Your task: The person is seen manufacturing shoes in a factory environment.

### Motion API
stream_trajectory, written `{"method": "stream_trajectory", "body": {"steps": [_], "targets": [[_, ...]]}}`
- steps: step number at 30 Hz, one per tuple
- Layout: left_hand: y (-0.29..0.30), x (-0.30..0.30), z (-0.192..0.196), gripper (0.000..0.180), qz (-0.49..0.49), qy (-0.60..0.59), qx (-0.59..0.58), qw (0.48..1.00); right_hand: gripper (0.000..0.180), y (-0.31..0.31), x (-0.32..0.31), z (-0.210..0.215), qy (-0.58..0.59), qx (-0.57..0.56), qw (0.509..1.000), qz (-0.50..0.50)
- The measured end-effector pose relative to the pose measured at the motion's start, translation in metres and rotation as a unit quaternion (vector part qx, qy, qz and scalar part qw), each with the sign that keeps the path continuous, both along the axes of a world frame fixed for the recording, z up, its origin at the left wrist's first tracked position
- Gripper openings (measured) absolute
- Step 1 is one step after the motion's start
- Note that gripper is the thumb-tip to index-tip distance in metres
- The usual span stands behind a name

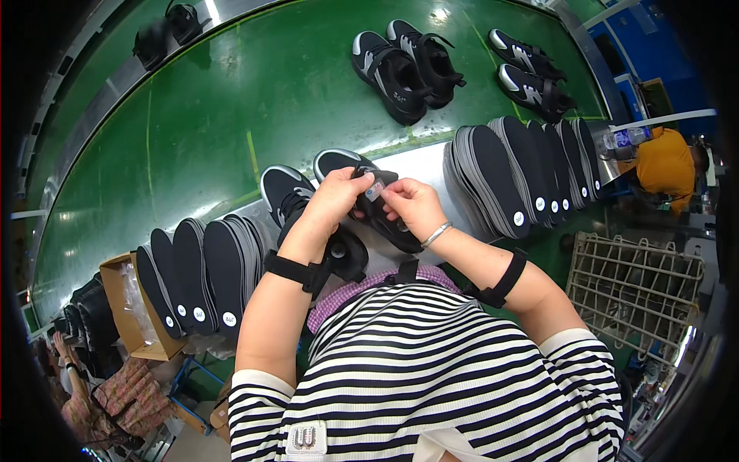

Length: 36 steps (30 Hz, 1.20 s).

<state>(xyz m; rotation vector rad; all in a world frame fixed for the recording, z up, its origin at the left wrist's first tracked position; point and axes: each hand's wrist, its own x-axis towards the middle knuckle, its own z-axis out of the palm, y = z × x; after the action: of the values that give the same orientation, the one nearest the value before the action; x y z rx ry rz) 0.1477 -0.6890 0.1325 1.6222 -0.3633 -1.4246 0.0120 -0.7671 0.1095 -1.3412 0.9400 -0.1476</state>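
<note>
A black sneaker with a silver-grey toe rim (336, 159) lies in front of me at the table's near edge. My left hand (331, 203) grips its black tongue (379, 176), pulling it up so the underside shows. On that underside is a small pale label (375, 191). Thumb and fingers of my right hand (418, 209) are pinched together at the tongue's edge, right against the label. The mate of this pair, another black sneaker (283, 185), rests to the left, partly hidden behind my left forearm.
Stacks of black insoles stand on the left (192, 269) and right (493, 177). Beside the left stacks is an open cardboard box (132, 308). Finished-looking sneaker pairs (402, 73) sit on the green table (192, 146). A wire rack (635, 285) stands at right; other people are at both sides.
</note>
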Motion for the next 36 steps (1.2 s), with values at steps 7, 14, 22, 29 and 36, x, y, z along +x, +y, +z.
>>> {"method": "stream_trajectory", "body": {"steps": [7,14,22,29,36], "targets": [[0.011,0.008,-0.014,0.03,0.029,-0.119,-0.096,0.988,0.013,-0.033,-0.022,0.036,-0.203,0.127,0.97,0.028],[0.04,-0.02,0.08,0.033,-0.108,-0.24,-0.196,0.945,0.007,-0.016,-0.03,0.079,-0.154,-0.331,0.905,0.219],[0.176,0.047,0.072,0.02,0.244,-0.347,-0.028,0.905,0.047,-0.005,-0.035,0.044,0.068,-0.504,0.678,0.53],[0.428,0.152,0.047,0.043,0.36,-0.643,0.466,0.489,0.039,-0.012,-0.012,0.019,0.274,-0.331,0.534,0.728],[0.282,0.079,0.07,0.033,0.427,-0.633,0.087,0.64,0.032,0.01,0.023,0.024,0.259,-0.24,0.652,0.671]]}}
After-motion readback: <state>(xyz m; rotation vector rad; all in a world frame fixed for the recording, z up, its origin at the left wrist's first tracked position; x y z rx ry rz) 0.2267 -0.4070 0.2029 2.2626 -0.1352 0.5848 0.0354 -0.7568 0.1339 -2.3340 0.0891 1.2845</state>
